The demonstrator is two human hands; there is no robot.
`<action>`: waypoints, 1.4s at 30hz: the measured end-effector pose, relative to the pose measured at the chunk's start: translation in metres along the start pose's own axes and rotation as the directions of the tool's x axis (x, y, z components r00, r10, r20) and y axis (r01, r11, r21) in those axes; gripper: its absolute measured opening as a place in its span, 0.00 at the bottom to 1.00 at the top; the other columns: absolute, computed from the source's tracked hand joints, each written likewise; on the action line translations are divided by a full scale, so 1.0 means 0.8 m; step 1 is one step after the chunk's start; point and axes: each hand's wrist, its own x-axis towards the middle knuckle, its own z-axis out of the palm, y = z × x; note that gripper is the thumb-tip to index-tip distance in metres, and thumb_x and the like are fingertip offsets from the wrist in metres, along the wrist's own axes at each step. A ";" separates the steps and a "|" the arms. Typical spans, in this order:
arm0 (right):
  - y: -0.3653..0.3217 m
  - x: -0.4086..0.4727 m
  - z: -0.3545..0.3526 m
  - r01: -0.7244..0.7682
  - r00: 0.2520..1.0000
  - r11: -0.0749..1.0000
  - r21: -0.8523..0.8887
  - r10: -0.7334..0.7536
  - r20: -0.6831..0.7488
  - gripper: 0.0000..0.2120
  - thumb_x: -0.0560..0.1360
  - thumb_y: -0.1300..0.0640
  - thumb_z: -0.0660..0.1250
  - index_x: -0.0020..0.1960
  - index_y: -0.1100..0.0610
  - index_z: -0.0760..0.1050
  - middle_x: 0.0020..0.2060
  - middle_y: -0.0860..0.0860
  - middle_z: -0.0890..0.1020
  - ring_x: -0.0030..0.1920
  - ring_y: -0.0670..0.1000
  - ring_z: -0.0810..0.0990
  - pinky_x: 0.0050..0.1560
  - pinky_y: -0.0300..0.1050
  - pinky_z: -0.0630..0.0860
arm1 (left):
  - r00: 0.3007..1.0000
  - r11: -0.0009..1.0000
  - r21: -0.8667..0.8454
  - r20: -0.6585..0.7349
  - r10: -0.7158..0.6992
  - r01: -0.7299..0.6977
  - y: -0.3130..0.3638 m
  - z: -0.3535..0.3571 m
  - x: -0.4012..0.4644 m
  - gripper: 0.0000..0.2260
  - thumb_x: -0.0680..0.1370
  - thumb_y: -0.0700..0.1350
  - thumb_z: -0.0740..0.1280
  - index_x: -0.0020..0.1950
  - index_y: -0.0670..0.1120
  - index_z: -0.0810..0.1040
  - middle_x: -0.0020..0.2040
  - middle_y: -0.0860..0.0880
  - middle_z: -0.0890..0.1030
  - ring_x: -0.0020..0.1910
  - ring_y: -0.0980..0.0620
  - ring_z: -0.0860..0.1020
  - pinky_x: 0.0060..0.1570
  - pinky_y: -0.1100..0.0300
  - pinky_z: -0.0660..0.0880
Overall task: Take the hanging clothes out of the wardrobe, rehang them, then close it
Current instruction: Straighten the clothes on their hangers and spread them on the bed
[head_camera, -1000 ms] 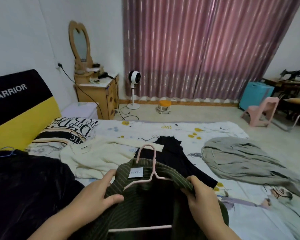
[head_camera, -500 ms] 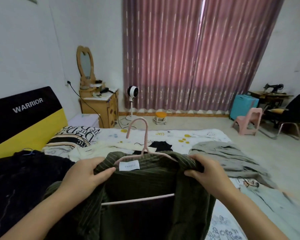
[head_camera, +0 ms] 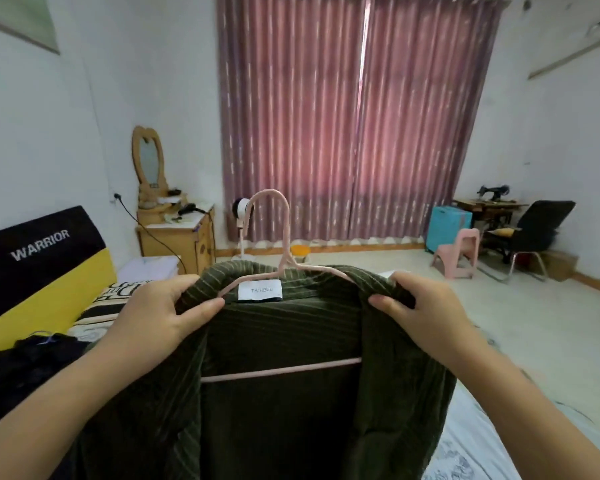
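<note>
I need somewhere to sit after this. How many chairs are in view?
2. A small pink plastic chair stands on the floor right of the curtains, and a black chair sits just beyond it by the sewing table. The held garment may hide others.

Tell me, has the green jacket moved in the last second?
Yes. The jacket has come up off the bed; its hanger hook now reaches the curtain, both hands holding it.

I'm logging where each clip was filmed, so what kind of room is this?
Most likely a bedroom in a home: a bed with a headboard, a dresser with a mirror, and closed curtains.
</note>
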 end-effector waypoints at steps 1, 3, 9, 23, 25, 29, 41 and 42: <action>-0.006 -0.008 -0.002 -0.014 0.998 1.000 -0.026 0.013 -0.058 0.09 0.73 0.50 0.67 0.40 0.54 0.75 0.32 0.48 0.76 0.35 0.48 0.74 0.36 0.43 0.69 | 1.000 1.000 -0.017 0.019 0.017 -0.017 -0.001 -0.004 -0.001 0.03 0.73 0.45 0.69 0.41 0.53 0.80 0.41 0.61 0.80 0.41 0.62 0.77 0.34 0.65 0.68; -0.017 -0.026 -0.003 -0.026 0.985 0.995 -0.092 0.010 -0.171 0.13 0.71 0.46 0.65 0.40 0.57 0.75 0.33 0.51 0.77 0.35 0.51 0.74 0.37 0.48 0.71 | 0.996 0.998 -0.042 0.071 0.053 -0.050 -0.002 -0.011 -0.003 0.02 0.74 0.47 0.69 0.42 0.54 0.80 0.42 0.63 0.80 0.41 0.62 0.77 0.35 0.64 0.67; -0.035 -0.088 0.000 -0.131 0.936 0.978 -0.160 0.069 -0.345 0.09 0.72 0.52 0.68 0.38 0.55 0.72 0.30 0.45 0.73 0.31 0.43 0.70 0.31 0.40 0.65 | 0.955 0.979 -0.089 0.223 0.198 -0.182 0.004 -0.014 -0.016 0.06 0.75 0.52 0.68 0.40 0.61 0.74 0.38 0.65 0.80 0.41 0.67 0.76 0.33 0.70 0.66; -0.002 -0.278 -0.088 -0.423 0.760 0.875 -0.234 0.203 -0.617 0.10 0.72 0.59 0.70 0.36 0.62 0.74 0.28 0.54 0.75 0.29 0.54 0.73 0.30 0.48 0.66 | 0.755 0.926 -0.177 0.539 0.374 -0.333 0.093 0.089 -0.071 0.08 0.72 0.57 0.68 0.42 0.54 0.72 0.38 0.56 0.75 0.38 0.60 0.73 0.35 0.64 0.66; 0.008 -0.299 -0.106 -0.442 0.735 0.867 -0.231 0.203 -0.647 0.12 0.72 0.55 0.70 0.37 0.64 0.75 0.29 0.56 0.77 0.30 0.57 0.75 0.32 0.53 0.69 | 0.719 0.913 -0.206 0.566 0.404 -0.351 0.114 0.105 -0.077 0.09 0.73 0.55 0.67 0.38 0.55 0.71 0.36 0.55 0.74 0.36 0.60 0.72 0.34 0.65 0.64; 0.027 -0.337 -0.142 -0.463 0.702 0.857 -0.226 0.199 -0.684 0.17 0.71 0.45 0.64 0.37 0.59 0.74 0.29 0.51 0.75 0.30 0.53 0.74 0.30 0.42 0.66 | 0.633 0.898 -0.210 0.647 0.424 -0.387 0.142 0.145 -0.078 0.11 0.79 0.54 0.59 0.44 0.49 0.74 0.41 0.52 0.77 0.42 0.55 0.74 0.43 0.59 0.69; 0.198 -0.412 -0.273 -0.593 0.640 0.783 -0.187 0.318 -0.699 0.27 0.67 0.38 0.57 0.41 0.63 0.77 0.33 0.59 0.79 0.36 0.60 0.75 0.37 0.54 0.71 | 0.560 0.842 -0.357 0.631 0.537 -0.405 0.286 0.321 -0.111 0.16 0.78 0.52 0.63 0.31 0.54 0.66 0.30 0.52 0.70 0.31 0.58 0.68 0.34 0.62 0.62; 0.213 -0.411 -0.284 -0.604 0.644 0.770 -0.205 0.319 -0.696 0.25 0.68 0.41 0.59 0.41 0.63 0.77 0.33 0.60 0.79 0.36 0.60 0.75 0.37 0.54 0.71 | 0.576 0.847 -0.377 0.621 0.532 -0.375 0.296 0.334 -0.112 0.15 0.78 0.51 0.63 0.32 0.54 0.67 0.31 0.53 0.71 0.32 0.58 0.69 0.34 0.62 0.63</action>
